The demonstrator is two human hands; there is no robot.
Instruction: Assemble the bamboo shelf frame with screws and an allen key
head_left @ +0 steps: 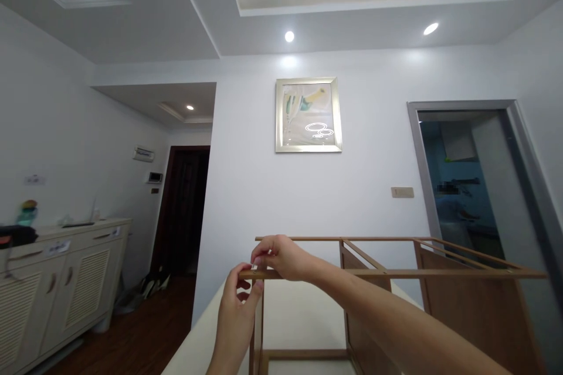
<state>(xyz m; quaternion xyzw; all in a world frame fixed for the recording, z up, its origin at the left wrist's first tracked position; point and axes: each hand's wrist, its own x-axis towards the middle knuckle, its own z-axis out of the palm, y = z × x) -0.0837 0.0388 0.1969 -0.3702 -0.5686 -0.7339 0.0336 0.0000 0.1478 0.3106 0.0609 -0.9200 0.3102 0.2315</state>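
Note:
A wooden shelf frame (440,273) of thin brown rails and panels stands on a white table (290,313) in front of me. My right hand (281,258) reaches across from the lower right and rests on the near top rail at its left corner, fingers curled over it. My left hand (235,304) comes up from below at the same corner, fingers pinched against the underside of the rail end. Whether the fingers hold a small part is hidden.
A white sideboard (53,293) with louvred doors lines the left wall. A dark doorway (182,211) opens beyond it. A framed picture (308,114) hangs on the wall ahead. At right an open door (466,181) shows a person in another room.

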